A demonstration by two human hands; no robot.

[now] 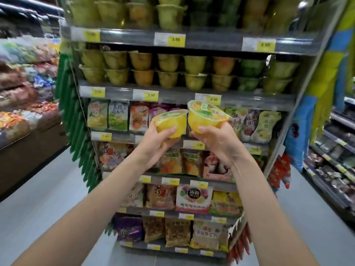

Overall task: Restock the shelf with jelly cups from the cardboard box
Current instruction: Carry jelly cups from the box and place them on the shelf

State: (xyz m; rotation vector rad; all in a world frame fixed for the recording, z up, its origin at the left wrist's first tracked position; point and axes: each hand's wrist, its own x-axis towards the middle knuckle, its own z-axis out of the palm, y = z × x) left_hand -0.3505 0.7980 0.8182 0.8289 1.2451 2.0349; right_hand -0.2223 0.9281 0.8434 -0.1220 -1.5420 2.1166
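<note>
Both my arms are raised in front of a narrow end shelf (188, 96). My left hand (155, 143) grips a yellow jelly cup (171, 121) from below, tilted slightly. My right hand (217, 143) holds a second yellow jelly cup (205, 117) with a printed film lid, tipped toward me. The two cups are side by side, nearly touching, just below the second shelf's price rail. That shelf holds two stacked rows of jelly cups (194, 73) in yellow, orange and green. More cups (169, 14) fill the top shelf. The cardboard box is out of view.
Below the cups, several shelves hold snack bags (117, 118). A bin of wrapped sweets (23, 104) stands at the left across a grey floor aisle (48, 189). Another shelving run (332, 162) lines the right side. Red items (282, 169) hang off the shelf's right edge.
</note>
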